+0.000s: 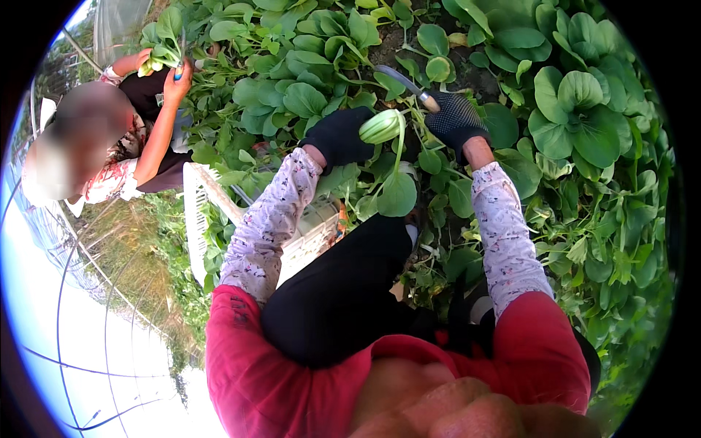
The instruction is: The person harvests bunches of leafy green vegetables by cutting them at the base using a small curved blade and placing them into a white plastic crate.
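Note:
My left hand (pixel 342 137), in a dark glove, is closed around a head of bok choy (pixel 381 127). The pale green base of its stalks faces right, and one leaf hangs down on a long stem. Most of its other leaves are hidden behind the glove. To the right, my right hand (pixel 457 123) wears a dotted dark glove and grips a sickle (pixel 404 82) by its wooden handle. The sickle's curved metal blade points up and left, above the bok choy and apart from it. Low leaves and bare soil lie beneath both hands.
Leafy bok choy plants (pixel 580 117) grow densely on the right and ahead (pixel 306 98). A white plastic crate (pixel 198 235) with greens stands by my left arm. At far left a crouching person (pixel 156 159) holds bok choy (pixel 159 57) and a blue-handled blade (pixel 178 72).

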`<state>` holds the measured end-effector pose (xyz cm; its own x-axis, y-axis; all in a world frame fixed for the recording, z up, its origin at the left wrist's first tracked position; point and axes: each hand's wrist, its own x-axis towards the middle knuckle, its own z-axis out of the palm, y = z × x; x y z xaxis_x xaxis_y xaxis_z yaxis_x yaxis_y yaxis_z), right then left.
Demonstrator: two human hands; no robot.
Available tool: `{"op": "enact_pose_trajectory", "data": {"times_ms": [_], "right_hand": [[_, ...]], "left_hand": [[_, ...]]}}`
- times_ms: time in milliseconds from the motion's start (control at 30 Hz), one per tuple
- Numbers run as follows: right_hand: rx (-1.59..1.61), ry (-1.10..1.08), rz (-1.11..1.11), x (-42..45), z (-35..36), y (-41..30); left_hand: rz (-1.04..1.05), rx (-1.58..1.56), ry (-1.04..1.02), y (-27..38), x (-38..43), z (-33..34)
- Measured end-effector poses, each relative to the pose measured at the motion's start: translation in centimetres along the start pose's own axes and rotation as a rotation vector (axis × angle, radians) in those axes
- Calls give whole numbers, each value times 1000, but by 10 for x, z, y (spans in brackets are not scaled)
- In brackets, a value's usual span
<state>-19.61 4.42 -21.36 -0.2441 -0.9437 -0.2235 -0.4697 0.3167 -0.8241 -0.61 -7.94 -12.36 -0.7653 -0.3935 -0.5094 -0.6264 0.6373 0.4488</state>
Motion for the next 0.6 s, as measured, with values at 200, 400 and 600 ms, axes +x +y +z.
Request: {"op": "enact_pose_trajectory", "data": {"times_ms": [200, 400, 600], "right_hand": [[321, 1, -29, -8, -1, -12], [174, 62, 81, 2, 2, -18], [234, 52, 248, 26, -7, 33]], "left_hand": [[-17, 260, 160, 9, 2, -6], [-54, 466, 40, 28, 21, -25], [-77, 832, -229, 33, 69, -50]]}}
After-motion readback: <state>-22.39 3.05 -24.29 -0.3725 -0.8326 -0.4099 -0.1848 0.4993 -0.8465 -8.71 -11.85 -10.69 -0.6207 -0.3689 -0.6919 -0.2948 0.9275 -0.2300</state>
